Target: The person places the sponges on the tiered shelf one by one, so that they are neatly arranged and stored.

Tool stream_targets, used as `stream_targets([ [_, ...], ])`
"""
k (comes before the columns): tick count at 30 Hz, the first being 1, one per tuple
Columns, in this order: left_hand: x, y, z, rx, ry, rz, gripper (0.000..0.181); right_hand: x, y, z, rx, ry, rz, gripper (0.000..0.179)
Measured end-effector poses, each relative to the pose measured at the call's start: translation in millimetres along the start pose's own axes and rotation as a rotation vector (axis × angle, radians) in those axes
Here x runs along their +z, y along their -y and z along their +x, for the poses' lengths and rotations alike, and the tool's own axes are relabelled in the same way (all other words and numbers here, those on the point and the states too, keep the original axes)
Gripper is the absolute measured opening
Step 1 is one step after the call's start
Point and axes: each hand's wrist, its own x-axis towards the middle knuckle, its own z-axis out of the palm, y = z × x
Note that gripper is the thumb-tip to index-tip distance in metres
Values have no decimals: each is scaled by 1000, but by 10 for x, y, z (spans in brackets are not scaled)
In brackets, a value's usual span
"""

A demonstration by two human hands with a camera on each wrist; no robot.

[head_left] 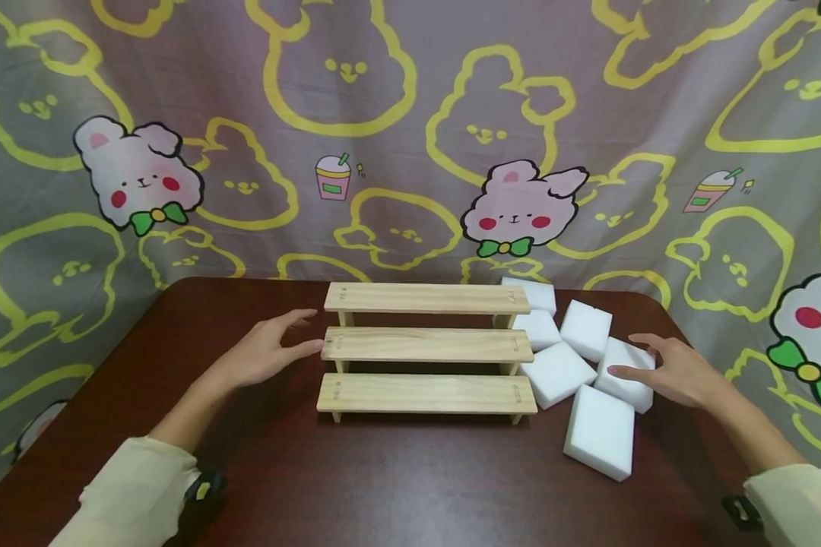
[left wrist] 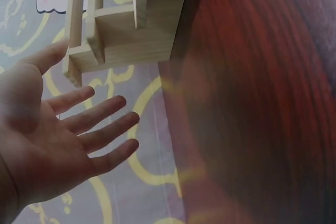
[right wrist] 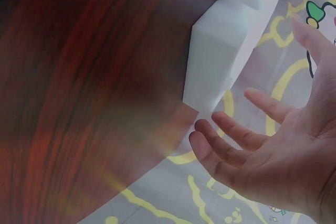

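Cream-sleeved left hand point(head_left: 263, 352), fingers spread, gripping nothing, beside left end of three-tier wooden shelf point(head_left: 427, 346), centre; six white blocks point(head_left: 600, 429), right of shelf; right hand point(head_left: 684, 372), fingers parted, holding nothing, near rightmost block point(head_left: 622, 391).

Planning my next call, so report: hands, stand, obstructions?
Left hand left of wooden stand, gripping nothing, contact unclear. Right hand at the white blocks, gripping nothing. Stand upright, three-tiered. Blocks crowd its right side.

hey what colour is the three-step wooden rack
The rack is pale yellowish tan, shown best in the head view.
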Motion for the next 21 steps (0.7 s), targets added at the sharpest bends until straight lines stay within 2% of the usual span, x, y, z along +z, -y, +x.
stream_targets([
  [8,109,38,47,71,-2,-103,50,74,-15,-43,49,21,-35,98],
  [15,147,78,79,95,-7,-110,48,116,1,-24,76,15,-21,102],
  [21,130,76,98,114,2,-114,45,150,27,3,56,4,-3,101],
])
